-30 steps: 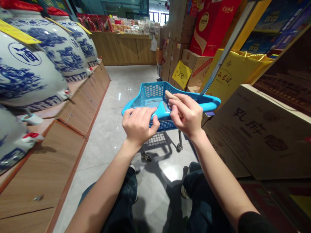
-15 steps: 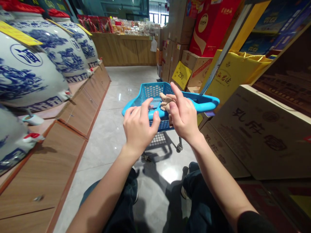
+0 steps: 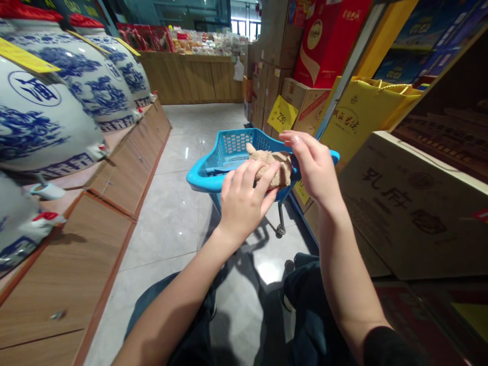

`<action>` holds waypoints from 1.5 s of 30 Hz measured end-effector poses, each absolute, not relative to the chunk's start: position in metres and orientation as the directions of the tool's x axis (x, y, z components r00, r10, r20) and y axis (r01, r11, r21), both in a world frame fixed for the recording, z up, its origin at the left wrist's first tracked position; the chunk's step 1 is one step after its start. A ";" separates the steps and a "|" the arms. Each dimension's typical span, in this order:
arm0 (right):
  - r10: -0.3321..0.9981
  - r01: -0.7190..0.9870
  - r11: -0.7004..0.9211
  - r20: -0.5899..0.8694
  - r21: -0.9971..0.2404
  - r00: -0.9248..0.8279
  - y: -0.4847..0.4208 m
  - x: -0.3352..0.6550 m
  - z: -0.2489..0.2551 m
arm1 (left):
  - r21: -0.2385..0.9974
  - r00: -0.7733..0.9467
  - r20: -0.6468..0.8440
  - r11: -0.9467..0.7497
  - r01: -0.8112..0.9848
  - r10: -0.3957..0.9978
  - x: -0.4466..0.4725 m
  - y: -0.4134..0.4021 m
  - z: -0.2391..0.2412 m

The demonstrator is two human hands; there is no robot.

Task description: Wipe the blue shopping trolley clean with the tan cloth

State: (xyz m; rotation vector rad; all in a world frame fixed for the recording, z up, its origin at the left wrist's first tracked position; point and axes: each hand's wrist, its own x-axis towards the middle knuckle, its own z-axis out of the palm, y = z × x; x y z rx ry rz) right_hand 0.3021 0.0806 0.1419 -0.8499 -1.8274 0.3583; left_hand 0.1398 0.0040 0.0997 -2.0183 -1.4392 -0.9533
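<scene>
Beige bundle (image 3: 282, 175) — under left hand (image 3: 244, 198), beside right hand (image 3: 317, 165); over blue cart (image 3: 202, 180)

Glossy grey tile floor (image 3: 171, 203); wooden counter (image 3: 190, 81); bright window (image 3: 239, 28) beyond.

Black sleeve (image 3: 385, 346), dark blue trousers (image 3: 306, 295), bare forearms (image 3: 186, 292)

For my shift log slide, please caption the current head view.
Left hand on a tan object over the blue cart, open right hand close by, between blue-and-white jars and stacked cartons.
</scene>
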 end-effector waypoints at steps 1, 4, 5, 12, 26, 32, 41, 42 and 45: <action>0.718 0.502 0.648 0.680 -0.573 -0.150 0.084 0.314 0.143 | 0.017 0.197 0.773 -0.330 0.944 0.603 0.139 0.004 0.101; 0.774 0.793 0.421 0.630 -0.441 -0.060 0.094 0.345 0.143 | 0.059 0.157 0.778 -0.319 0.946 0.608 0.138 0.003 0.103; 0.788 0.833 0.390 0.610 -0.392 -0.082 0.098 0.351 0.140 | 0.074 0.141 0.779 -0.313 0.947 0.611 0.137 0.003 0.104; 0.725 0.851 0.439 0.673 -0.289 -0.146 0.110 0.341 0.121 | 0.207 -0.018 0.830 -0.278 0.938 0.557 0.111 0.012 0.111; 0.562 0.870 0.470 0.811 -0.149 -0.165 0.081 0.296 0.107 | 0.145 0.014 0.854 -0.265 0.953 0.519 0.087 0.027 0.098; 0.538 0.883 0.436 0.837 -0.177 -0.097 0.089 0.298 0.105 | 0.234 -0.123 0.858 -0.168 0.958 0.498 0.043 0.029 0.099; 0.515 0.879 0.451 0.850 -0.156 -0.114 0.089 0.297 0.103 | 0.125 0.067 0.866 -0.344 0.931 0.496 0.096 0.033 0.090; 0.522 0.877 0.457 0.844 -0.151 -0.127 0.088 0.298 0.103 | 0.125 0.079 0.859 -0.356 0.926 0.506 0.095 0.033 0.092; 0.546 0.872 0.471 0.821 -0.134 -0.169 0.087 0.300 0.104 | 0.181 0.020 0.849 -0.326 0.928 0.528 0.082 0.034 0.101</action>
